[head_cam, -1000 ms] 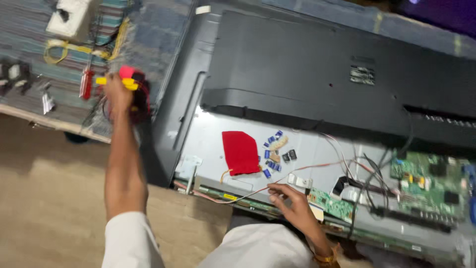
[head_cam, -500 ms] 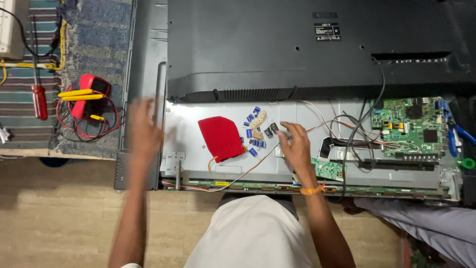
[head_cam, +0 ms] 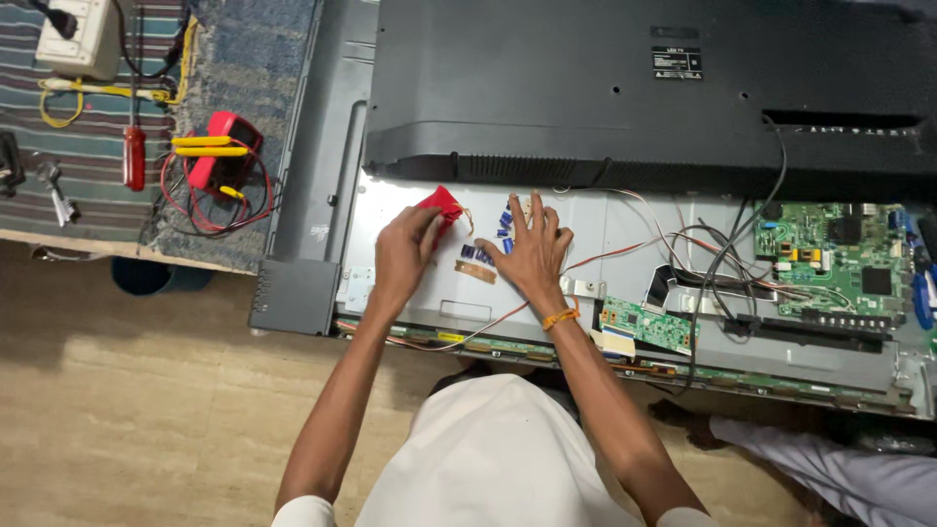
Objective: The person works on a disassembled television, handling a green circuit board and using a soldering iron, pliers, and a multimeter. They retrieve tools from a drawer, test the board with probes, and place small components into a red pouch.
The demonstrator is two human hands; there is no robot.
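Observation:
A flat television lies face down with its black back cover (head_cam: 625,88) partly off and its grey metal panel (head_cam: 625,244) bared. My left hand (head_cam: 402,256) rests on that panel and grips a small red pouch (head_cam: 441,206). My right hand (head_cam: 530,250) lies flat with its fingers spread over several small blue parts (head_cam: 478,253) and a brown strip (head_cam: 475,272) scattered on the metal. An orange band circles my right wrist.
A green main board (head_cam: 830,259) with black and red wires sits at the panel's right; a smaller green board (head_cam: 647,325) lies near the lower edge. Left, on a rug: a red multimeter (head_cam: 223,152) with yellow probes, a red-handled screwdriver (head_cam: 134,156), a white power strip (head_cam: 78,39). Another person's sleeve (head_cam: 830,468) at lower right.
My left hand came back from the multimeter on the rug to the panel and took hold of the red pouch. My right hand moved up the panel onto the small blue parts.

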